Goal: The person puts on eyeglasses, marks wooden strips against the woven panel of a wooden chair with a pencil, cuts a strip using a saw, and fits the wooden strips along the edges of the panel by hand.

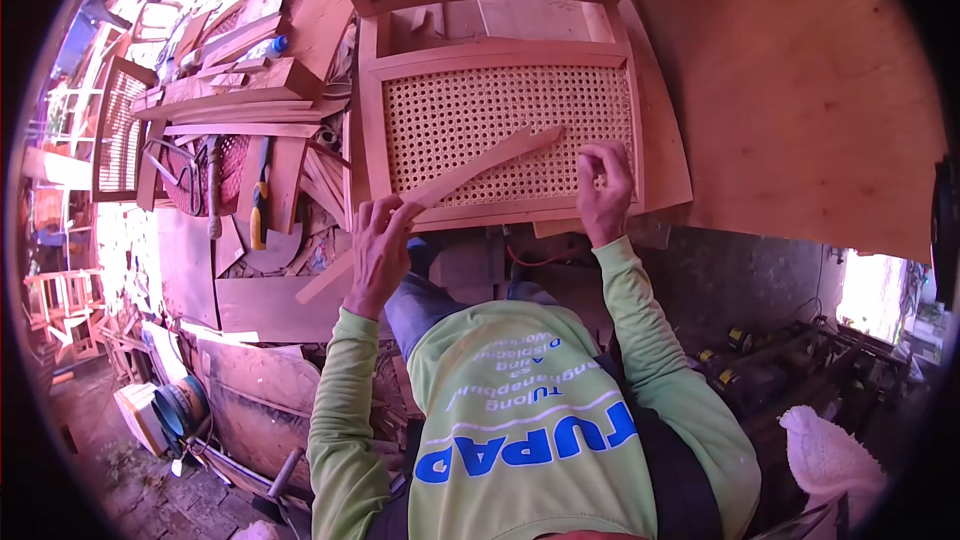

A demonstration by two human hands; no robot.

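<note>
A wooden chair frame (375, 130) with a woven cane panel (450, 105) lies in front of me. My left hand (382, 245) is closed around a long, thin wooden strip (480, 158). That strip slants across the cane, its far end over the middle of the panel and its near end sticking out past my wrist at the lower left. Over the panel's right edge is my right hand (606, 190), with its fingers curled in towards the thumb. Whatever those fingers pinch, if anything, is too small to make out.
To the left lie stacked wood offcuts (235, 100), a chisel with a yellow handle (260, 205), a hammer-like tool (213, 190) and another caned frame (120, 125). A large plywood sheet (790, 90) spans the right. Dark machinery (760, 370) stands at the lower right.
</note>
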